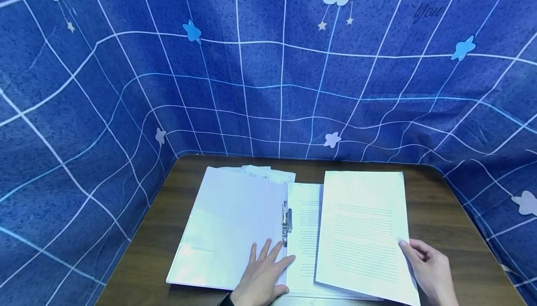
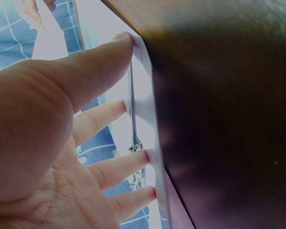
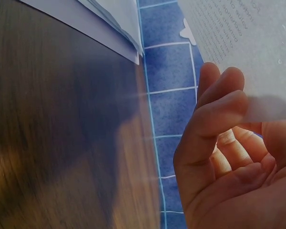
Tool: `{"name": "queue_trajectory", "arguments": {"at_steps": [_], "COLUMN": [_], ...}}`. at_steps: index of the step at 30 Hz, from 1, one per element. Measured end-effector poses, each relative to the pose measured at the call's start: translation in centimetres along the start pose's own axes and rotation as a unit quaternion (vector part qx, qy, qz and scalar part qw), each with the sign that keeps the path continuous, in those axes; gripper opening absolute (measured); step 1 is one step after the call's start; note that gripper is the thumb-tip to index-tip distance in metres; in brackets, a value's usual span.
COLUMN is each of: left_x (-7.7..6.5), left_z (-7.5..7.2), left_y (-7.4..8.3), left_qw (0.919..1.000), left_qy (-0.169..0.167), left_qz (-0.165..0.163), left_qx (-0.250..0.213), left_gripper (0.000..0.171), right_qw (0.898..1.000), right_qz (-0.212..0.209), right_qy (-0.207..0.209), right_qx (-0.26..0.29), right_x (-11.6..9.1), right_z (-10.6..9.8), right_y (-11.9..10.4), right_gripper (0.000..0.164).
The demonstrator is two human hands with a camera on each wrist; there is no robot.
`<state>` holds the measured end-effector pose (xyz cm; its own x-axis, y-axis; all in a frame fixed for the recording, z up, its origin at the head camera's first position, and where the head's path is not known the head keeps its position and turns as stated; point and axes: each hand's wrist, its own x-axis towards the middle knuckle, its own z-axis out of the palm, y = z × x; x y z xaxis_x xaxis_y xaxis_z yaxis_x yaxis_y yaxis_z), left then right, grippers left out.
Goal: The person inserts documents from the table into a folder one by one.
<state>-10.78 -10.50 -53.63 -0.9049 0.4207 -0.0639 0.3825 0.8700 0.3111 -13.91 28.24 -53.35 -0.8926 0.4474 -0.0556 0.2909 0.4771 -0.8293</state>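
An open white folder point(image 1: 235, 231) lies on the table, its metal clip point(image 1: 287, 222) at the spine. My left hand point(image 1: 264, 273) rests with spread fingers across the spine below the clip; the left wrist view shows those fingers point(image 2: 119, 167) straight against the folder. Printed pages point(image 1: 308, 231) lie on the folder's right side. Over them, a printed sheet point(image 1: 362, 231) is held up and slightly tilted. My right hand point(image 1: 430, 268) pinches its right edge between thumb and curled fingers. In the right wrist view the sheet point(image 3: 267, 57) stands away from the folder's corner.
Loose papers point(image 1: 268, 173) stick out beneath the folder's top edge. The brown wooden table point(image 1: 142, 259) is backed and flanked by a blue curtain point(image 1: 260, 73) with white grid lines and stars.
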Motion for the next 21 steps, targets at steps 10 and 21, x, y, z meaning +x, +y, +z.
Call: {"name": "queue_trajectory", "arguments": {"at_steps": [10,21], "left_x": [0.0,-0.1], "left_z": [0.0,0.2], "left_y": [-0.2,-0.3], "left_qw": [1.0000,0.9999], "left_qy": [-0.001,0.011], "left_qz": [0.000,0.011], "left_qx": [-0.005,0.001], "left_gripper": [0.068,0.068], "right_qw": [1.000,0.997], "right_qz": [-0.005,-0.031], "right_qy": [-0.029,-0.062], "right_qx": [-0.005,-0.018], "right_x": [0.6,0.8], "right_z": [0.9,2.6], "right_y": [-0.8,-2.0], "right_gripper": [0.045,0.039]}}
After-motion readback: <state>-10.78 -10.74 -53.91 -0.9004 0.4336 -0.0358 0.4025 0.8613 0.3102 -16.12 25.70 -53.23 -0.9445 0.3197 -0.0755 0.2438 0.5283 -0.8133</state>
